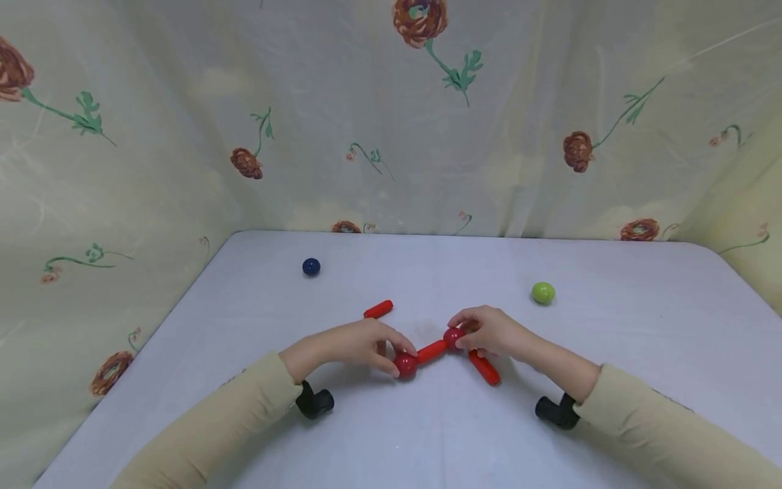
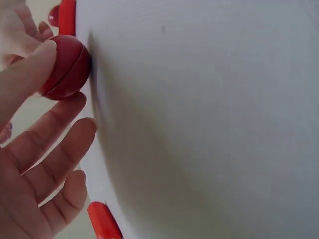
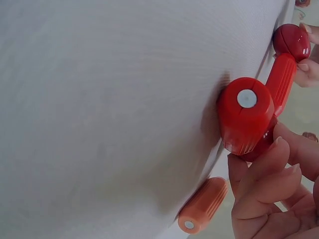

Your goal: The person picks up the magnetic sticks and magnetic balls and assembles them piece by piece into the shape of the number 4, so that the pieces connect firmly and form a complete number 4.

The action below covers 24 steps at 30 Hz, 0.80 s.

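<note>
My left hand (image 1: pixel 362 345) pinches a red ball (image 1: pixel 406 366) between thumb and fingers, close over the white table. Its other fingers are loosely bent in the left wrist view. My right hand (image 1: pixel 493 331) pinches a second red ball (image 1: pixel 453 338). A ridged red rod (image 1: pixel 432 352) joins the two balls in a line. Another red rod (image 1: pixel 485 368) meets the right ball and slants toward the near side. In the right wrist view, this rod's round silver end (image 3: pixel 246 98) faces the camera and its body covers most of the ball.
A loose red rod (image 1: pixel 379 309) lies beyond the left hand. An orange rod (image 3: pixel 202 205) lies on the table near the right hand. Farther back are a navy ball (image 1: pixel 311 267) on the left and a green ball (image 1: pixel 543 293) on the right. Flowered cloth (image 1: pixel 489 170) hangs behind.
</note>
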{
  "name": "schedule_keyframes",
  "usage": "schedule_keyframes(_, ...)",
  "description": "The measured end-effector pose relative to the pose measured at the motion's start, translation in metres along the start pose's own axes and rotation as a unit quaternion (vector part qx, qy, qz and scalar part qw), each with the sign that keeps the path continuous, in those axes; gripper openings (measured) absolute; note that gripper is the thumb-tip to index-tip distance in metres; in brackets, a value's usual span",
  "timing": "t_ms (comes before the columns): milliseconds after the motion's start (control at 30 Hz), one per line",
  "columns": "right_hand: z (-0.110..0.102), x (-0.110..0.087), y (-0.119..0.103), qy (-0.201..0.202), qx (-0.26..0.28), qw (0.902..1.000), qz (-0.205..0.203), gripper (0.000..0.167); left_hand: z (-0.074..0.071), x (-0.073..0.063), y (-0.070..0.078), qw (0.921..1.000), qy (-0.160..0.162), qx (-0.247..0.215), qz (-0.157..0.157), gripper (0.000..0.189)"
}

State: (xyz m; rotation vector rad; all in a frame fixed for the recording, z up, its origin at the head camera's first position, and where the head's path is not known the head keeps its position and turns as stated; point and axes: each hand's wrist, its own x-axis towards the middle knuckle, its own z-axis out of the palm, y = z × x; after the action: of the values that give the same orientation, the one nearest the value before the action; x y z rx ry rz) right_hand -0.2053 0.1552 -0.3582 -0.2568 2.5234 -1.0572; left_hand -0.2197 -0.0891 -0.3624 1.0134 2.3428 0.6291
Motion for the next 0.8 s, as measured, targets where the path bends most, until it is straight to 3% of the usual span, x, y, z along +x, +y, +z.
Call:
schedule_keyframes(133, 0.0, 0.0, -0.001, -0.003, 0.001, 1.0, -0.001, 0.034, 0.003, 0.002, 0.001, 0.9997, -0.008, 0.012, 0.021, 0.037)
schedule_keyframes(267, -0.004, -0.002, -0.001, -0.006, 0.0, 1.0, 0.001, 0.039, 0.005, 0.002, 0.003, 0.9997, 0.002, 0.023, 0.012, 0.035)
schedule_keyframes(533, -0.016, -0.014, 0.007, -0.005, -0.019, 0.9997, -0.012, 0.035, 0.014, -0.001, 0.012, 0.998, 0.05, 0.029, -0.026, 0.034)
schedule_keyframes(800, -0.01, -0.033, 0.012, -0.03, -0.081, 0.9962, 0.013, 0.036, 0.024, 0.008, 0.022, 0.9901, 0.112, -0.028, -0.08, 0.034)
